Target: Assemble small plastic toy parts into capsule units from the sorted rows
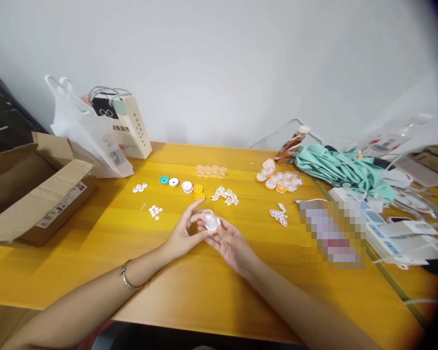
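Observation:
A small plastic piece (211, 222) with a clear domed top, a white disc and a yellow-orange lower edge is held up over the near middle of the table. My right hand (235, 247) grips it from the right, thumb against its side. From the left, my left hand (184, 233) curls its thumb and fingers against the piece, partly hidden behind it. Beyond the hands lie yellow discs (199, 195), white discs (187, 187), a teal disc (164, 180), perforated white parts (228, 195) and clear cups (214, 170). Similar domed pieces (279, 181) are piled at the right.
Small white parts (155, 212) lie at left, with more perforated pieces (278, 215) at right. A cardboard box (58, 209), plastic bag (91, 141) and paper bag (136, 129) stand left. A bottle (291, 146), green cloth (339, 167) and power strip (379, 233) occupy the right.

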